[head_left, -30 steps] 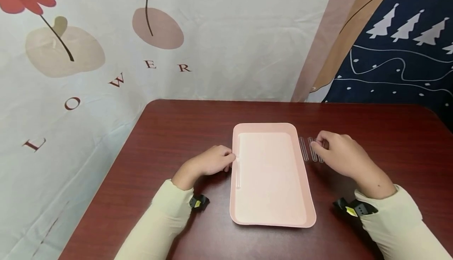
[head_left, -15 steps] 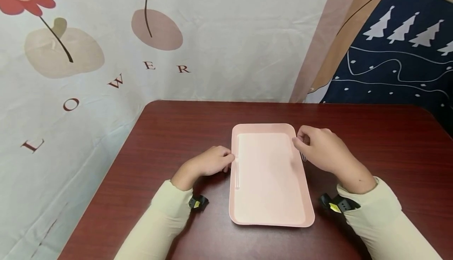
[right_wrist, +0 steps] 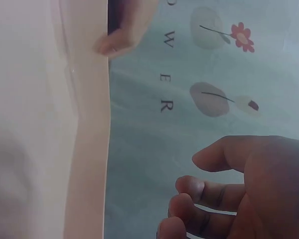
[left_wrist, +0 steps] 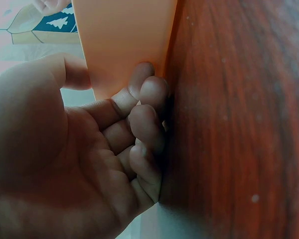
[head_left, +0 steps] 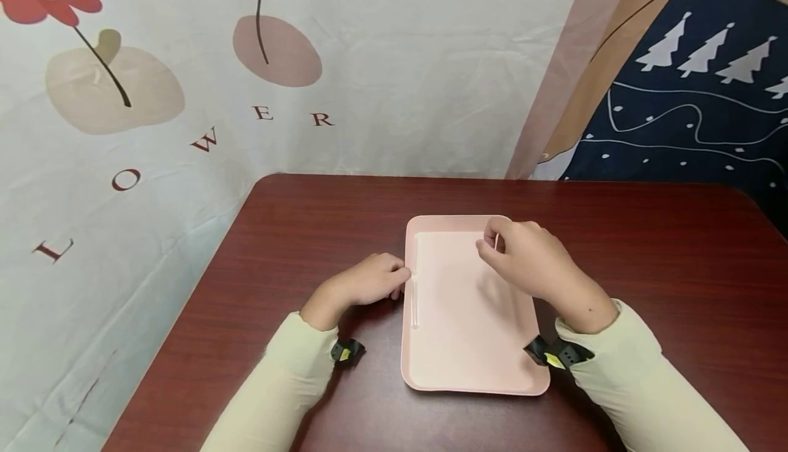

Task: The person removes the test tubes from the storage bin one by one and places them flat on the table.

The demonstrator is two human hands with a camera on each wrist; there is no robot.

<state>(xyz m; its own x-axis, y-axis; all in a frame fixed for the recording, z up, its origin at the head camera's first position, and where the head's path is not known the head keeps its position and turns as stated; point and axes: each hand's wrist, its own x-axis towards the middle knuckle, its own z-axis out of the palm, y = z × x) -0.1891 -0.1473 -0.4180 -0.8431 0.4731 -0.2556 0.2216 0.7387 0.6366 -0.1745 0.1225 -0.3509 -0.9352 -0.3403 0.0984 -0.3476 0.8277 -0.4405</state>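
Your right hand (head_left: pixel 529 260) is hovering over the far end of the pink tray (head_left: pixel 468 370), fingers pinching a thin clear stick (head_left: pixel 496 241) near its top. The stick looks light, stiff and slippery — pinching it near one end seems right. Your left hand (head_left: pixel 369 281) is resting on the surface, curled fingers touching the tray's left rim — another clear stick (head_left: pixel 414 301) is lying just inside.

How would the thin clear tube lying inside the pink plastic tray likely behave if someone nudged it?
The thin clear tube looks round and slender, so it would probably roll, though the pink plastic tray has a raised rim that should stop it. It seems light, and possibly fragile if glass.
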